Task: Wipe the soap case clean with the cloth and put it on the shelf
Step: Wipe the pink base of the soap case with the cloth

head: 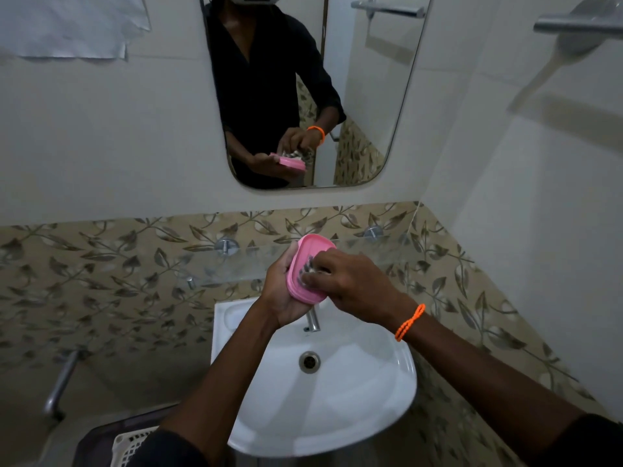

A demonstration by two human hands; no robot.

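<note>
Pink soap case (pixel 305 274) held above the white washbasin (pixel 354 399), cradled from beneath in the left hand (pixel 281 291) with fingers curled round its edge, while the right hand (pixel 350 286), orange thread at the wrist, presses a bunched patterned cloth (pixel 308 268) into its open interior, glass shelf (pixel 387 251) just behind

I see the soap case (pixel 308 264) as smooth pink plastic with a soft sheen; the cloth (pixel 308 268) pressed into it looks like a patterned fabric. The basin (pixel 354 392) is glossy white ceramic, its tap (pixel 313 319) polished metal. The shelf (pixel 377 254) is clear glass, the wall tiles (pixel 101 281) glazed and leaf-printed, the mirror (pixel 371 96) bright
</note>
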